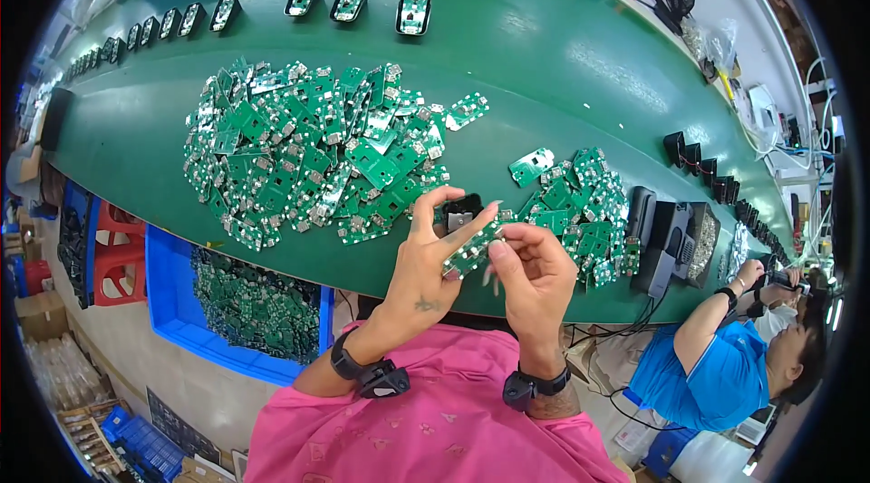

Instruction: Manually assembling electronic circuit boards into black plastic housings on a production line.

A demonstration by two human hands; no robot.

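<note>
A green circuit board is tilted between my two hands over the table's near edge. My right hand pinches its upper right end between thumb and fingers. Against its left side rest the fingers of my left hand, curled around it. A small black piece with a silver-grey part shows between the left fingers; its exact kind is hidden. Just beyond my left hand lies a large heap of circuit boards. A smaller heap of boards sits beyond my right hand, one single board at its far edge.
Black housings with boards inside form a row along the far left of the green table. A black boxy device stands right. A blue bin of boards is below left. A co-worker in blue works at right.
</note>
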